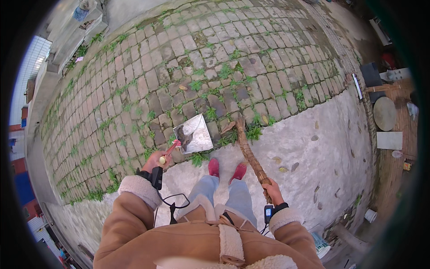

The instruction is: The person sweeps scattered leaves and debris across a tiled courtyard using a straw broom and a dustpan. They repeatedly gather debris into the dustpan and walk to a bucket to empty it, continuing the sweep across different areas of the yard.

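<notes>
My left hand (158,161) grips the reddish handle (173,146) of a metal dustpan (198,132). Some dark debris (183,136) lies in the pan near its handle side. The dustpan is over the brick paving, to the left of my feet. My right hand (273,191) is closed around the upper end of a bound straw broom (252,158). Its narrow far end reaches the edge of the paving, beside a large dry leaf (228,127). A gap of paving and weeds separates broom and dustpan.
Brick paving (147,64) with weeds (254,132) in its joints stretches ahead. I stand on a concrete strip (302,148) strewn with fallen leaves (283,169). At the right are a round board (384,113), a white bucket (371,215) and a basket (320,245). A concrete ledge (84,37) is far left.
</notes>
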Available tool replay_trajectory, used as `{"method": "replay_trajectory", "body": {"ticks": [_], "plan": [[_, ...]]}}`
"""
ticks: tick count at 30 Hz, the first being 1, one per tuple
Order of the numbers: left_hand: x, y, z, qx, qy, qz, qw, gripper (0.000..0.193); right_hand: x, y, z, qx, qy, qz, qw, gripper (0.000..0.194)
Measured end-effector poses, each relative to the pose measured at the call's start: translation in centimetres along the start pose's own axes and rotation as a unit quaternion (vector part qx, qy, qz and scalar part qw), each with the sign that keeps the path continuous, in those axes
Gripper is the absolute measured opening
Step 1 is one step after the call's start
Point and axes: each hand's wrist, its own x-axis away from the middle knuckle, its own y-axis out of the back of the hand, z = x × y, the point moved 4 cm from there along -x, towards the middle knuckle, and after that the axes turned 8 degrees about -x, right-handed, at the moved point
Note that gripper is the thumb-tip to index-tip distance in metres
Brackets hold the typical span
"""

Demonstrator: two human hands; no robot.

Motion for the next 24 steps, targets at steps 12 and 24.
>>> {"method": "replay_trajectory", "body": {"ticks": [12, 24], "plan": [[-2.0, 2.9, -2.7, -0.038, 0.005, -0.028, 0.999, 0.025, 1.0, -5.8, 0.6, 0.149, 0.047, 0.098, 0.983, 0.052], [-1.0, 3.5, -2.2, -0.063, -0.040, -0.035, 0.997, 0.017, -0.1, -3.5, 5.0, 0.161, 0.047, 0.025, 0.985, 0.056]]}}
